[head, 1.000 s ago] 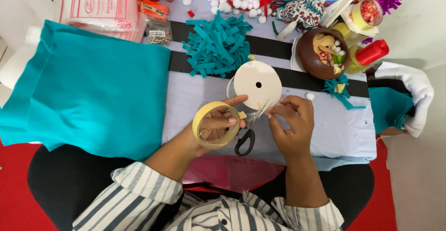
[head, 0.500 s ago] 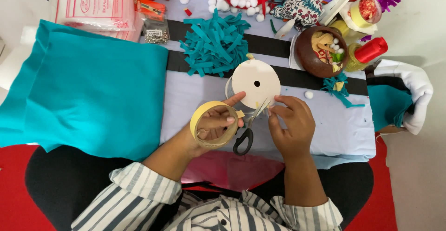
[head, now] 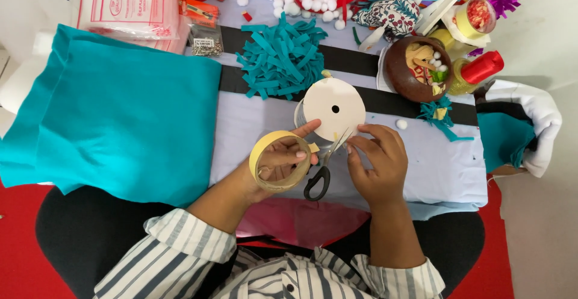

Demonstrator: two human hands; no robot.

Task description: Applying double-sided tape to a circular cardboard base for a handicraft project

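While the left hand (head: 283, 160) grips a roll of yellow tape (head: 278, 162), fingers curled through its core and thumb stretched out toward two o'clock, the right hand (head: 376, 163) pinches the loose end of the tape just beside the roll, at its three o'clock. Black-handled scissors (head: 322, 169) lie between the two hands, blades pointing to one o'clock at a white disc-topped spool (head: 334, 108). Judging by this, the step in hand is pulling off a short length of tape; the next move seems to call for keeping the strip taut and freeing one hand for the scissors.

At eleven o'clock from the hands a flat clear packet with a pink-and-white label (head: 126, 11) lies at the far table edge, with a small clear bag of metal bits (head: 206, 39) at its four o'clock. A heap of teal felt strips (head: 283, 57) sits at twelve o'clock, a folded teal cloth (head: 114, 112) at nine, and a dark brown bowl (head: 415, 69) at one, with a red-capped yellow bottle (head: 475, 70) at the bowl's three o'clock.
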